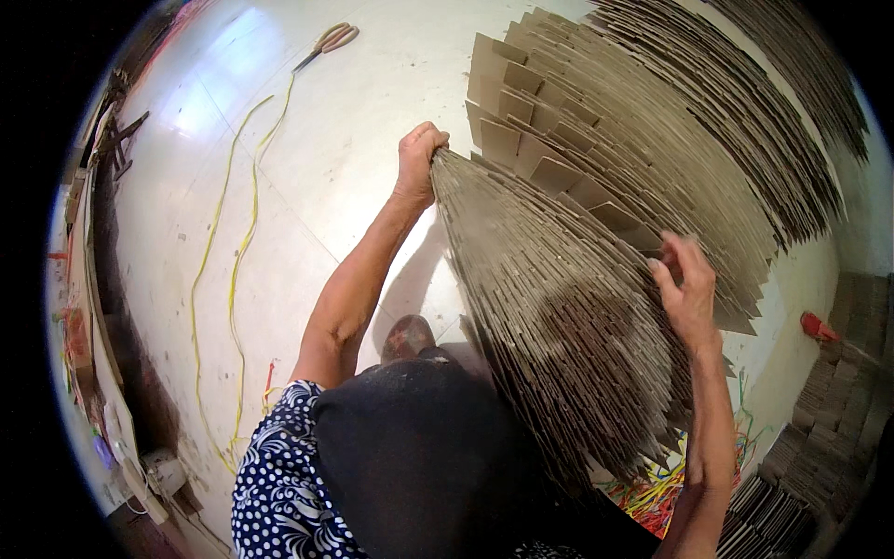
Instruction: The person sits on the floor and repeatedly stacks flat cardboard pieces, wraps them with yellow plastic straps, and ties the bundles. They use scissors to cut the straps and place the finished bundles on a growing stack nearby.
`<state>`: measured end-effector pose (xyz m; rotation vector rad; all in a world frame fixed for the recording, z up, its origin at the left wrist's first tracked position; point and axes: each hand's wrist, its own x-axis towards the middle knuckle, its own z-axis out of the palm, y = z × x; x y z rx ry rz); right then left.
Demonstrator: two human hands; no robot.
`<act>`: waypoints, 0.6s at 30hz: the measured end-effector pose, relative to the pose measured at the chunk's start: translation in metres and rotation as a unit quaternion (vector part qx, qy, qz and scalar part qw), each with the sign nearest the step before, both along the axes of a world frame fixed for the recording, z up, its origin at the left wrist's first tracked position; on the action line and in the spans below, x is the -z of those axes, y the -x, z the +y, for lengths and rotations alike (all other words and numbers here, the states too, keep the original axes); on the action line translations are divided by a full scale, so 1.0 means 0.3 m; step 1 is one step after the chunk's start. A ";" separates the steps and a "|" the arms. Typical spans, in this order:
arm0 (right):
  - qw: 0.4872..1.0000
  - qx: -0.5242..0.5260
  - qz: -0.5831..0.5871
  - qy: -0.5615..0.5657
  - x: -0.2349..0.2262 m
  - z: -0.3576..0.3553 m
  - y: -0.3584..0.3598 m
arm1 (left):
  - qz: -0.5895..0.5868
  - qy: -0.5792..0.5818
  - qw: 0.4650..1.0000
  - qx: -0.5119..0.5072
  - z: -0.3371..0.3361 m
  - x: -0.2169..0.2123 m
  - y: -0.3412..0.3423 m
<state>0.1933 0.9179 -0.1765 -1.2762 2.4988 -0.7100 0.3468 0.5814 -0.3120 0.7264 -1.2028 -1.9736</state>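
Left hand [422, 168] clenched on narrow end of fanned cardboard stack [549, 289], which spans between hands, beside cardboard row [652, 140]. Right hand [687, 289] half-open, loosely curled — contact unclear. Sheets could splay — if left grip slackens.

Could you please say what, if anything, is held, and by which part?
The left hand grips the cardboard stack by its far end; whether the right hand holds anything is unclear.
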 end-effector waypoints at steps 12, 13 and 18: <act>0.972 -0.026 0.211 -0.100 0.123 -0.111 0.233 | -0.053 0.250 0.967 -0.025 0.001 0.046 -0.089; 0.969 -0.032 0.223 -0.102 0.124 -0.110 0.226 | -0.053 0.245 0.968 -0.031 0.006 0.035 -0.084; 0.967 -0.087 0.232 -0.062 0.122 -0.098 0.196 | -0.009 0.017 1.000 0.004 -0.005 0.018 -0.028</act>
